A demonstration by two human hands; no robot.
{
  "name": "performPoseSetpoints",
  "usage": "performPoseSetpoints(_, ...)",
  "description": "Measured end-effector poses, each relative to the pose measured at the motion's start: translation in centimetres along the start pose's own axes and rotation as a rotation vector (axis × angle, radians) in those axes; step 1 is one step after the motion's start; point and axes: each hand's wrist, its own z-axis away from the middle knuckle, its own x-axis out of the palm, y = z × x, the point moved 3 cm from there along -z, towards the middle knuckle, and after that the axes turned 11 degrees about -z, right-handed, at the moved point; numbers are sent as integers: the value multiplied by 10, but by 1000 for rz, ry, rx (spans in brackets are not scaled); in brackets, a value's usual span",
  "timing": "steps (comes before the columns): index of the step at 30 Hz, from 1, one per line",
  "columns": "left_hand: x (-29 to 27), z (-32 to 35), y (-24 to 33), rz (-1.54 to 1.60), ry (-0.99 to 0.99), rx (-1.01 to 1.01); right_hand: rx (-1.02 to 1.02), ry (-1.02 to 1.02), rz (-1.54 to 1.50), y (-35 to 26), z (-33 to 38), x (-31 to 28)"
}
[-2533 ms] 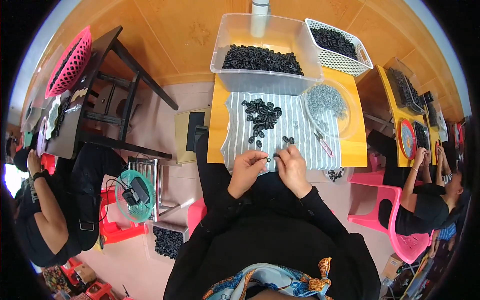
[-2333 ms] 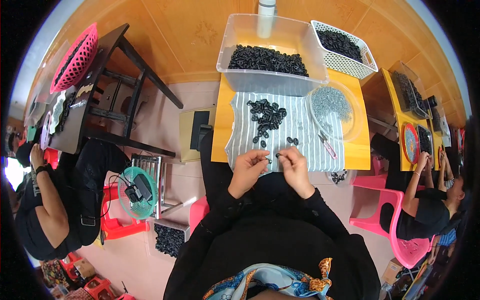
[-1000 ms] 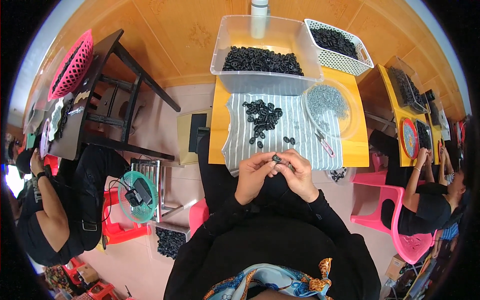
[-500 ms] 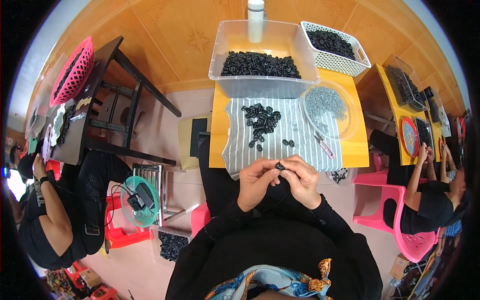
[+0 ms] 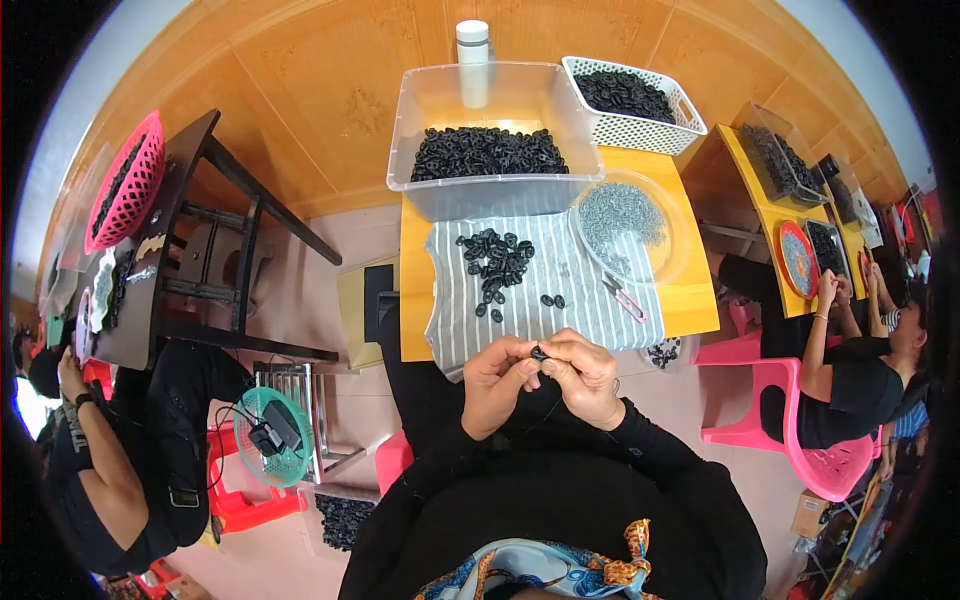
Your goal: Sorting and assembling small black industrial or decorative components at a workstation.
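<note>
My left hand [image 5: 494, 386] and my right hand [image 5: 584, 380] meet just off the near edge of the table. Between their pinched fingertips is a small black plastic part [image 5: 539, 354], mostly covered by the fingers. Beyond them, a loose pile of black oval parts [image 5: 497, 262] lies on a grey-and-white striped cloth [image 5: 452, 315]. Two more such parts [image 5: 553, 300] lie apart from the pile, nearer my right hand. To the right on the cloth rest small pink-handled snips [image 5: 626, 300].
Behind the cloth stands a clear plastic bin [image 5: 497, 195] of black parts, beside a white basket [image 5: 632, 132] of more. A round clear tray [image 5: 683, 270] holds small silvery pieces. A white bottle [image 5: 473, 45] stands at the back. Co-workers sit left and right; a pink chair [image 5: 780, 375] is at right.
The whole view has shifted, so the table appears further left and lower. Both my hands stay together, pinching the same small black part; the piles on the cloth look the same.
</note>
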Motion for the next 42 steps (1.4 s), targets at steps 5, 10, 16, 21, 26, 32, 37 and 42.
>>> performPoseSetpoints(5, -2, -2, -2, 11, -1, 37, 0, -29, 13, -3, -3, 3)
performPoseSetpoints(10, 1, -9, 3, -7, -29, 23, 6, -11, -43, -1, -6, -1)
performPoseSetpoints(16, -18, -12, 2, -8, 1, -120, 377, 213, -180, 11, -40, -55)
performPoseSetpoints(21, -31, -16, 1, -57, 91, -162, 198, 464, -303, 2, -200, -159)
performPoseSetpoints(26, -49, -5, 1, -38, 198, -217, 281, 157, -102, 24, -174, -126)
performPoseSetpoints(32, -66, -6, -12, -49, 238, -256, 234, -354, 602, 68, -68, -39)
performPoseSetpoints(37, -55, -1, -4, -61, 189, -237, 88, -366, 869, 82, -71, -16)
performPoseSetpoints(42, -27, 6, 92, -401, 298, 254, -77, -418, 1002, 101, -79, -9)
